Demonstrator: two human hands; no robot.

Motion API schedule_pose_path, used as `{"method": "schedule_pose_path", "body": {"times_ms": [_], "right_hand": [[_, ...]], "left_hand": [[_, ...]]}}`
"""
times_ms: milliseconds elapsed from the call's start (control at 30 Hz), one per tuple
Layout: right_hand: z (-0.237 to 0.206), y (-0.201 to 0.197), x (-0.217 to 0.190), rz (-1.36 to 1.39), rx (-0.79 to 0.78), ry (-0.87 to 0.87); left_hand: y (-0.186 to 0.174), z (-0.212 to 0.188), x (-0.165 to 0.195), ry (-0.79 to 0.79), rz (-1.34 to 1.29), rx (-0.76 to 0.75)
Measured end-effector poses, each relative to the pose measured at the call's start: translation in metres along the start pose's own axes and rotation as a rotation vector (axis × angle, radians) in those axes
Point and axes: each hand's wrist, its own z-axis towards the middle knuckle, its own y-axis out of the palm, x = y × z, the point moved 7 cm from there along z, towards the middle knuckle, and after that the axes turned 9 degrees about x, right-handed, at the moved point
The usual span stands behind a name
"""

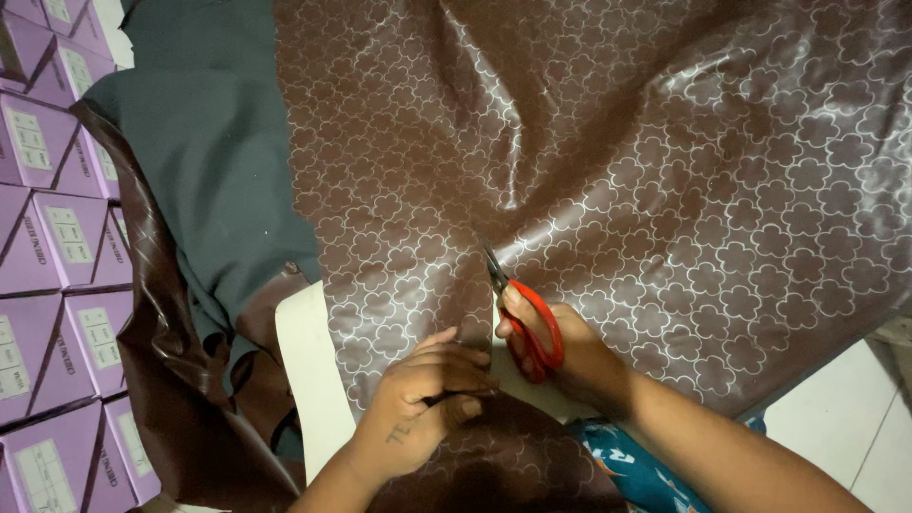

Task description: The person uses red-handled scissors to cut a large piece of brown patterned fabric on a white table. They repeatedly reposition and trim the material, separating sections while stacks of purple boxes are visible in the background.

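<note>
The brown patterned fabric (646,161) fills most of your view, glossy, printed all over with pale flower outlines, and draped in soft folds from the top edge down toward you. It lies over a white desk (309,370), a bare strip of which shows just left of your left hand. To the left of the fabric sits a dark grey-green cloth (209,152), partly under the brown sheet's edge, and below that a darker brown piece (180,399) hangs in wrinkles down the desk's side. Along the far left edge stand stacked purple boxes (52,237) with white labels. At the lower right you can see pale floor tiles (855,418), and a bit of blue printed garment (627,470) near your right forearm.

Your left hand (427,394) rests on the fabric with fingers curled together, pinching and pressing the cloth flat beside the cut line. Your right hand (560,347) is clamped on the red-handled scissors (518,309), thumb through one loop. The blades point away from you, up into the fabric at a crease, just beyond your left fingertips; whether they stand parted you cannot tell.
</note>
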Motion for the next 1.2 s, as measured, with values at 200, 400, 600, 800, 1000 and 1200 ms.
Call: {"method": "schedule_pose_path", "body": {"times_ms": [200, 400, 600, 800, 1000, 1200], "right_hand": [[0.006, -0.006, 0.005, 0.044, 0.001, 0.009], [0.008, -0.009, 0.007, 0.028, -0.014, 0.02], [0.004, -0.005, 0.007, 0.047, -0.002, 0.005], [0.0, 0.005, 0.017, 0.103, 0.043, 0.098], [0.021, 0.011, 0.005, 0.094, 0.07, 0.023], [0.037, 0.006, 0.016, -0.043, 0.154, 0.011]], "left_hand": [[-0.004, -0.001, 0.001, 0.007, -0.017, 0.016], [-0.006, -0.001, 0.0, 0.029, -0.048, 0.018], [-0.008, -0.001, 0.002, 0.051, -0.045, 0.021], [-0.007, -0.004, 0.003, 0.029, -0.055, 0.03], [-0.009, -0.006, 0.012, 0.066, -0.07, 0.016], [-0.008, -0.007, 0.015, 0.049, -0.069, 0.012]]}}
